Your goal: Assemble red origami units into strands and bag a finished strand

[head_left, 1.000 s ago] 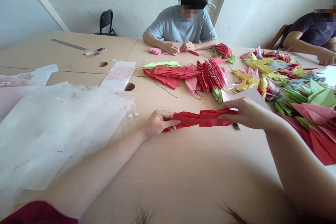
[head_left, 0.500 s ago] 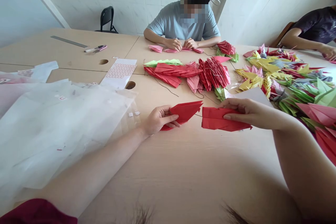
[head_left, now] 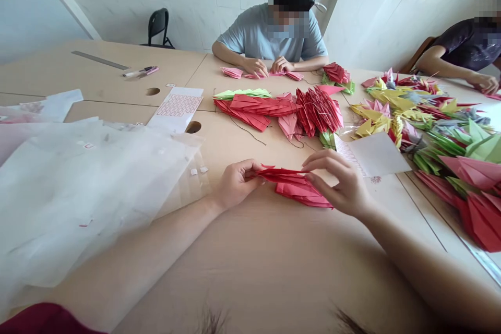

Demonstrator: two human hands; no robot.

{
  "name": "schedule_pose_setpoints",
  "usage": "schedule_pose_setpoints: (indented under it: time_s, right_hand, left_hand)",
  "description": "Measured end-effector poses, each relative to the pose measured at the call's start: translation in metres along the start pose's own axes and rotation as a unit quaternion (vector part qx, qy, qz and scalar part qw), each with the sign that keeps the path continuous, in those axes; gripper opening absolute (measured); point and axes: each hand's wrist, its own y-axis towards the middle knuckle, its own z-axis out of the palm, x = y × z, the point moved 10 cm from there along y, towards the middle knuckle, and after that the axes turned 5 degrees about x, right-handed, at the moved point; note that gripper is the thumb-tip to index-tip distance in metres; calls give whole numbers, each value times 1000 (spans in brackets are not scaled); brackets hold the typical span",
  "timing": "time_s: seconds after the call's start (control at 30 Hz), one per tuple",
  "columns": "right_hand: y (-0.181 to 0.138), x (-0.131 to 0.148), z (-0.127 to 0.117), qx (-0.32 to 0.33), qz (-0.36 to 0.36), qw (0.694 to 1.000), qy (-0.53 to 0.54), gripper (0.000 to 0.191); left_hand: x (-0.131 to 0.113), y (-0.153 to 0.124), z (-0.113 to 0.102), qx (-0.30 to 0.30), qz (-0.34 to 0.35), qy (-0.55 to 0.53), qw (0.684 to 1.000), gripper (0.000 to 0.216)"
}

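Note:
A stack of folded red paper pieces (head_left: 294,185) lies on the wooden table (head_left: 282,261) in front of me. My left hand (head_left: 235,183) pinches the stack's left tip with fingers closed. My right hand (head_left: 340,182) holds the stack's right part, thumb and fingers curled around it. The two hands are close together over the table's middle.
Clear plastic sheets (head_left: 86,188) cover the left side. A pile of red and green folded pieces (head_left: 282,109) lies behind my hands, and a multicoloured heap (head_left: 442,130) fills the right. A white card (head_left: 371,154) lies right of my hand. A person in a grey shirt (head_left: 270,36) sits opposite, another person's arm (head_left: 465,57) at far right.
A second ago the red pieces formed one long strip between my hands; they came apart into two bundles, and now both bundles sit together as one stack, my right hand moved left.

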Motion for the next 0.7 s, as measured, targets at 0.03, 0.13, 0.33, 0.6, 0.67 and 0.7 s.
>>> schedule_pose_setpoints:
  time_s: [0.03, 0.13, 0.33, 0.6, 0.67, 0.7]
  right_hand:
    - [-2, 6, 4, -11, -22, 1000, -19, 17]
    - [-9, 11, 18, -9, -45, 996, -72, 22]
    - [-14, 1, 3, -85, -13, 996, -35, 29]
    - [-10, 24, -3, -75, -65, 990, -99, 27]
    - [-9, 23, 6, -54, -64, 988, -127, 28]
    - [-8, 23, 10, -44, -65, 988, -134, 27]
  left_hand:
    - [-3, -2, -1, -10, 17, 20, 1000, 11]
    - [-18, -8, -2, -39, 75, 97, 992, 15]
    - [-48, -21, -5, -104, 199, 237, 945, 15]
    - [-49, -18, -5, -108, 178, 275, 939, 10]
    - [-52, -21, 1, -97, 196, 283, 934, 11]
    - [-54, -22, 4, -89, 208, 288, 930, 12]
